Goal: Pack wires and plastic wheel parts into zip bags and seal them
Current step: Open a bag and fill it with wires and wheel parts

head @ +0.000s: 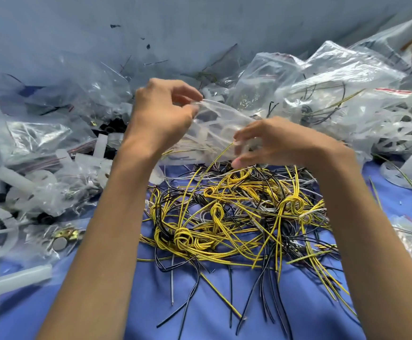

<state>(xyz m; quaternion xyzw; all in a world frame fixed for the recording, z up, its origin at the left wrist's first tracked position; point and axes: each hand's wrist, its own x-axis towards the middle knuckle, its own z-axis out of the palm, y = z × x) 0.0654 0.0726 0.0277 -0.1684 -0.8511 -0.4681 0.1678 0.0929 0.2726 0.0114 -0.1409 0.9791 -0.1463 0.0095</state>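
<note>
Clear zip bag point(214, 123) is tilted dead centre, with one yellow wire point(221, 153) poking up into it. Tangled yellow, black and grey wires point(237, 217) are piled at 6 o'clock, and loose white wheel parts point(396, 128) are heaped at 3 o'clock.

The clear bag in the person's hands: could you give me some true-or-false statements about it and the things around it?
The left hand pinches the clear zip bag. True.
The wire pile below is all red. False: it is mostly yellow and black.
The wire pile lies on a blue cloth. True.
The right hand lies flat on the cloth. False: it grips the bag's lower end.
</note>
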